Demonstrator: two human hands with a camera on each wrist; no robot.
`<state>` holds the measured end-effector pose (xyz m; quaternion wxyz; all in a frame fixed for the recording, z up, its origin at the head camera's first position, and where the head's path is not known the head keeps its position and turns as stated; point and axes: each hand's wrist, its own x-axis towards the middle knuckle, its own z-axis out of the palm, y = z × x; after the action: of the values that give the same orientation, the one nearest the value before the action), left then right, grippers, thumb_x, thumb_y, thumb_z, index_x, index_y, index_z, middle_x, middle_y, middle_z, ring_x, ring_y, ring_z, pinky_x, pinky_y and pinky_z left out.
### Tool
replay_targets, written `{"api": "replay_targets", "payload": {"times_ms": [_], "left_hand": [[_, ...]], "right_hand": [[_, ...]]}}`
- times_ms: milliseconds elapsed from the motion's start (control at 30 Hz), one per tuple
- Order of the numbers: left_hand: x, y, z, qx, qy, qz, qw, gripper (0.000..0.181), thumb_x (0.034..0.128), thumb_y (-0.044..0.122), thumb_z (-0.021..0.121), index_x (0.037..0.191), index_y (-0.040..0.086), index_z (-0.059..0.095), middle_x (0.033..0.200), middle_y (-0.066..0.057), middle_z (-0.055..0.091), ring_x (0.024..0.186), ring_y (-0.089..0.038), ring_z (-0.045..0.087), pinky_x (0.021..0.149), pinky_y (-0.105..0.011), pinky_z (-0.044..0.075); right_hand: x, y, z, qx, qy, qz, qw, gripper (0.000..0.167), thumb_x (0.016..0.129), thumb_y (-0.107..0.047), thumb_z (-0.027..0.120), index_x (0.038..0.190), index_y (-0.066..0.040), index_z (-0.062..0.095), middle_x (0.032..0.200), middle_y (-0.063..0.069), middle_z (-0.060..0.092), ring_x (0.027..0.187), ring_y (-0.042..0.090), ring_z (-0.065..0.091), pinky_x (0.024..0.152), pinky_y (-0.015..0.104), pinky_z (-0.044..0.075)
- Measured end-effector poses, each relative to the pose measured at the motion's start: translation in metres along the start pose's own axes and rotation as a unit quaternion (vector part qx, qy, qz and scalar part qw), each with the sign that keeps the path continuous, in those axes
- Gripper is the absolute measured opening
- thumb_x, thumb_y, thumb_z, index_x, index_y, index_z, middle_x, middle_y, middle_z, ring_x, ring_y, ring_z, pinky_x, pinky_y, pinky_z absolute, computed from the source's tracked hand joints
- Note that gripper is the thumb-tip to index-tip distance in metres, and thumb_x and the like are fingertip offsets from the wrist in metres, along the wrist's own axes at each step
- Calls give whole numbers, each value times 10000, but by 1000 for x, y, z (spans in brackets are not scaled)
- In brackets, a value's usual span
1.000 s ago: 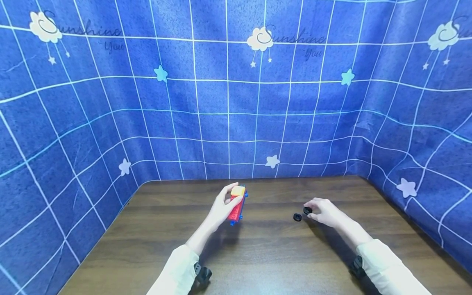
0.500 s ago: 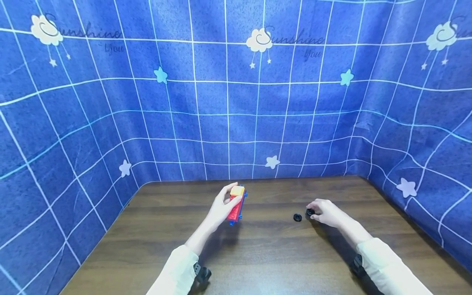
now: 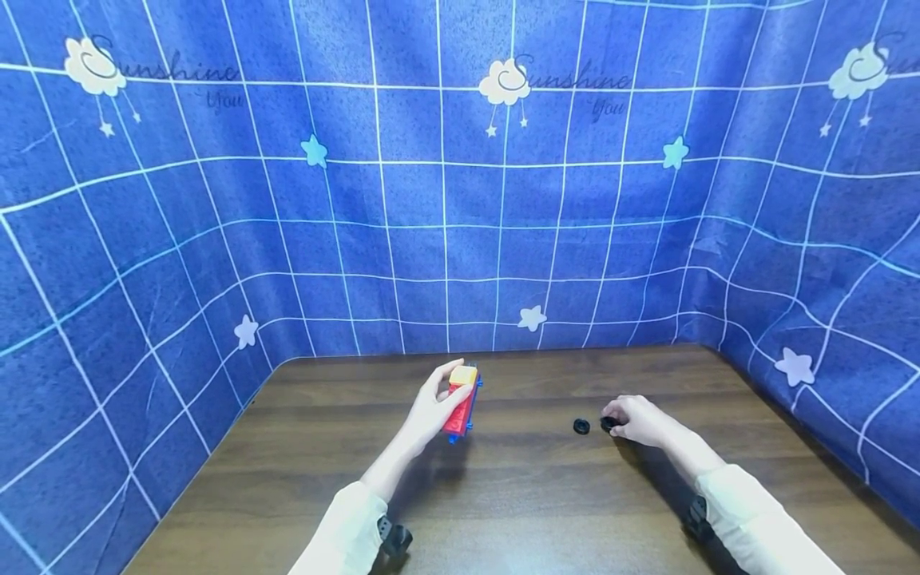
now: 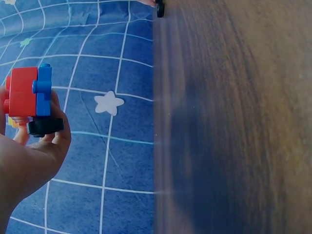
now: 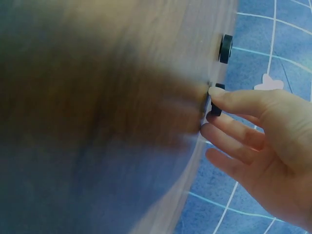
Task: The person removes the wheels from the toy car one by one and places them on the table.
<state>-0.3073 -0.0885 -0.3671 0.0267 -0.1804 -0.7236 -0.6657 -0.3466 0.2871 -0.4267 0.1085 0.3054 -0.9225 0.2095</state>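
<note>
My left hand (image 3: 429, 411) grips a toy block car (image 3: 458, 415) above the table. The car has a red body, a yellow block and a blue base with axle stubs. One black wheel (image 4: 45, 126) sits on the blue base in the left wrist view. My right hand (image 3: 642, 421) pinches another black wheel (image 5: 217, 109) between thumb and fingers, low at the tabletop. A loose black wheel (image 3: 581, 426) lies flat on the table just left of it. My left fingers hide part of the car.
The brown wooden table (image 3: 517, 495) carries these things. A blue grid-patterned cloth (image 3: 474, 239) with stars and clouds hangs behind it and along both sides. A small black device (image 3: 394, 535) is strapped at the left wrist, another (image 3: 697, 519) at the right.
My right hand has moved slightly right and toward me with its wheel, widening the gap to the loose wheel. The left hand keeps hold of the car, almost still.
</note>
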Motion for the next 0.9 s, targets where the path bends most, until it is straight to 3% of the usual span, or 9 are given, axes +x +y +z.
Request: {"api": "replay_targets", "payload": {"times_ms": [333,900], "left_hand": [[0,-3,1,-133,-100,-40,9999,510,917,90,582,1389,70,392,1202,-166,465,831,-151,645,569,-304,547],[0,-2,0,-119,-90,-38,9999,510,920,97,581,1393,67,392,1221,-172,466,889,-199,650,596,-309,551]], "right_hand": [[-2,-1,-1,387,-101,100,9991,248,693,43,712,925,74,628,859,162,702,810,264,673,724,295,520],[-1,-1,-3,424,-136,387,9983,258,730,11,700,970,75,629,871,149,695,798,262,659,714,304,517]]}}
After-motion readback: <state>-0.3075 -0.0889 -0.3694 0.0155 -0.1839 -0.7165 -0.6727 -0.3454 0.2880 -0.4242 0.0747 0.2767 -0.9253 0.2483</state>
